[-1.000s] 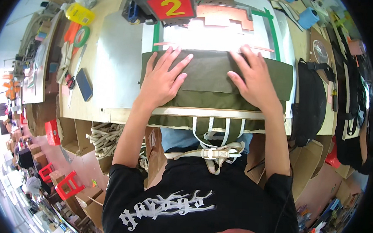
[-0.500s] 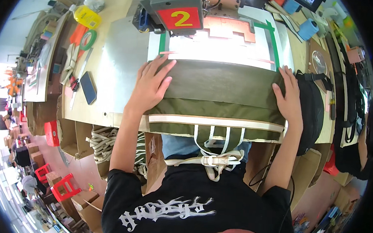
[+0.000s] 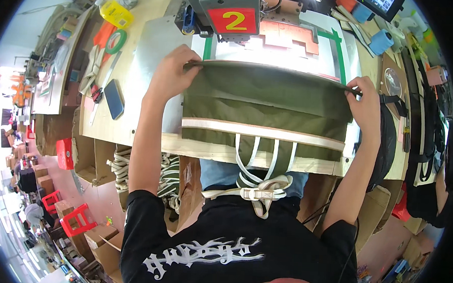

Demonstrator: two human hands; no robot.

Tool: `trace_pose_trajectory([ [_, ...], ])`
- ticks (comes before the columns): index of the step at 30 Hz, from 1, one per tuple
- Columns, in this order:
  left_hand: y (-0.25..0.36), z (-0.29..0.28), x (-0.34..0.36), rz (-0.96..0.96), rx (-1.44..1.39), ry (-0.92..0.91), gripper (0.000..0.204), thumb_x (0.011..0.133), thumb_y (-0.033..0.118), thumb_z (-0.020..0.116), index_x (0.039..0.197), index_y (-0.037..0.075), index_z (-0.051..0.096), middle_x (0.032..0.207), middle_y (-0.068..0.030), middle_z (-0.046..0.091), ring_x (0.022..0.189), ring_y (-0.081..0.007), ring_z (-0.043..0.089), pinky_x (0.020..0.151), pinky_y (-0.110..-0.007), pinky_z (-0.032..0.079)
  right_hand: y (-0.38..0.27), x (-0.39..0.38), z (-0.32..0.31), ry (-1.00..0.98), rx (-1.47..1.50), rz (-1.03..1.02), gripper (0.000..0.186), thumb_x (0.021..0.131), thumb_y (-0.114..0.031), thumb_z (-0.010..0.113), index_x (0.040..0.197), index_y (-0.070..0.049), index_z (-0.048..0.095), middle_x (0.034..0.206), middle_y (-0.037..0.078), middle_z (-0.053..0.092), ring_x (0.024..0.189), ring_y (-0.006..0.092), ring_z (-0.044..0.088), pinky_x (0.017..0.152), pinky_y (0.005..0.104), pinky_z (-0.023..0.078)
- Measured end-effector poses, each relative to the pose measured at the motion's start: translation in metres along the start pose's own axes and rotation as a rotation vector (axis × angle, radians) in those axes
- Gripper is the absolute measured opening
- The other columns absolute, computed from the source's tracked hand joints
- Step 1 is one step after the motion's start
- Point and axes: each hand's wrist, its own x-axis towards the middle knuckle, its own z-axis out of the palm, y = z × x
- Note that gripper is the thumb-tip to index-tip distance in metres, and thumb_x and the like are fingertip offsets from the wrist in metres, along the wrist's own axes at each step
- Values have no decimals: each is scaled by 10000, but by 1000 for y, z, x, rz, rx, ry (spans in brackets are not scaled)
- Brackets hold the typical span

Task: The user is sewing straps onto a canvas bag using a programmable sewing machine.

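Observation:
An olive-green fabric panel (image 3: pixel 269 100) spans the table's front, its far edge raised between my two hands. At its far left corner, my left hand (image 3: pixel 178 71) is closed, pinching the fabric between thumb and fingers. My right hand (image 3: pixel 364 101) grips the far right corner in the same way. A white webbing band (image 3: pixel 263 131) runs across the near part of the panel. Narrow white-edged straps hang from it over the table edge, with a cream buckle (image 3: pixel 252 194) among them. Just beyond the raised edge lies a white template with green tape (image 3: pixel 338 57), partly hidden by the fabric.
A grey machine head (image 3: pixel 199 0) with a red plate overhangs the template. To the left lie a phone (image 3: pixel 114 99), a green tape roll (image 3: pixel 116 41) and a yellow bottle (image 3: pixel 115 13). A black bag (image 3: pixel 386 142) stands by my right forearm; a blue thread cone (image 3: pixel 381 42) is farther back.
Both hands have gone from lying spread on the panel to pinching its far corners. The panel's far edge has come up, and its near edge has shifted back from the table edge.

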Motion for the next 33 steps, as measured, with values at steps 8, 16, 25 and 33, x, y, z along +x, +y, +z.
trace_pose_trajectory([
  [8, -14, 13, -2, 62, 157, 134, 150, 912, 27, 767, 1059, 57, 755, 1010, -123, 730, 985, -373, 690, 879, -478, 552, 5, 10, 23, 222, 32, -148, 182, 931, 48, 746, 1092, 13, 669, 1095, 160, 721, 1020, 355, 733, 930, 420, 584],
  [16, 12, 7, -35, 40, 103, 40, 293, 833, -30, 752, 1109, 66, 731, 1098, -99, 776, 1076, -366, 698, 1041, -454, 515, -5, -41, 20, 176, 124, 48, 242, 912, 85, 717, 1113, -24, 639, 1197, 135, 780, 1140, 344, 749, 1038, 401, 571],
  [25, 5, 8, -74, 71, 95, 5, 390, 796, -78, 704, 1151, 82, 731, 1358, -84, 756, 1261, -380, 662, 1112, -468, 508, -22, -80, 11, 69, 69, 106, 219, 889, 132, 669, 1054, -12, 661, 1364, 107, 728, 1159, 317, 735, 1026, 396, 582],
  [33, 49, 25, -58, 172, 98, -63, 463, 922, 26, 685, 1370, 139, 717, 1521, -131, 658, 1374, -374, 621, 1214, -507, 462, -17, -89, 19, 73, -3, 33, 215, 907, 131, 650, 1058, -10, 711, 1411, 86, 719, 1077, 262, 730, 801, 333, 552],
])
